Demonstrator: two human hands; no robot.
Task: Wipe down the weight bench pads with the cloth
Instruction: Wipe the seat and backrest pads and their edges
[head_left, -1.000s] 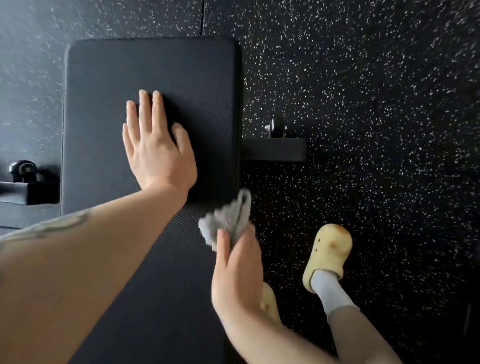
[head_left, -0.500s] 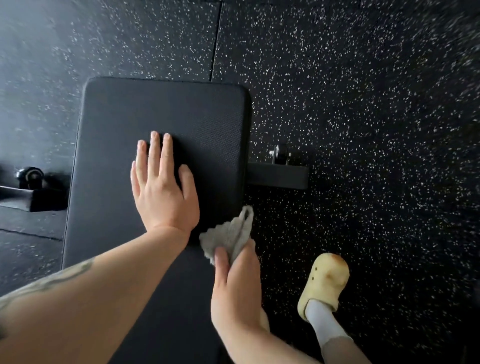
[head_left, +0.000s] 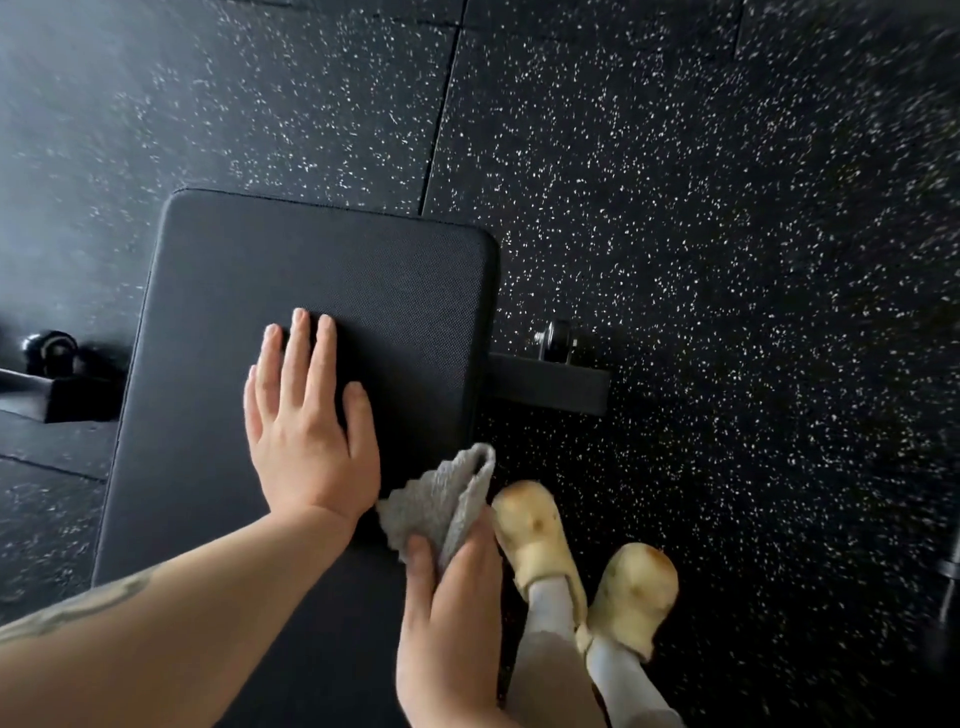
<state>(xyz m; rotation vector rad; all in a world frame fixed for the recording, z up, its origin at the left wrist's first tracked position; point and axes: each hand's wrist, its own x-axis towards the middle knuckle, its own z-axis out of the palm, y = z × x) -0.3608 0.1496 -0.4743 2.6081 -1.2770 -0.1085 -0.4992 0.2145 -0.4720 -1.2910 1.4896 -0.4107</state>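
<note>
From my head view I see black speckled rubber flooring (head_left: 675, 208) under the bench pad (head_left: 218, 322). My left hand (head_left: 306, 431) lies flat on that pad, fingers straight. My right hand (head_left: 452, 613) pinches the grey cloth (head_left: 441, 499) at the pad's right edge, probably touching it. Yellow clogs (head_left: 540, 535) stand right of the pad.

A single head-worn wide-angle view looks steeply down from close above: bench pad (head_left: 311, 291) fills centre-left, speckled floor (head_left: 727, 260) spreads across the right and top.
</note>
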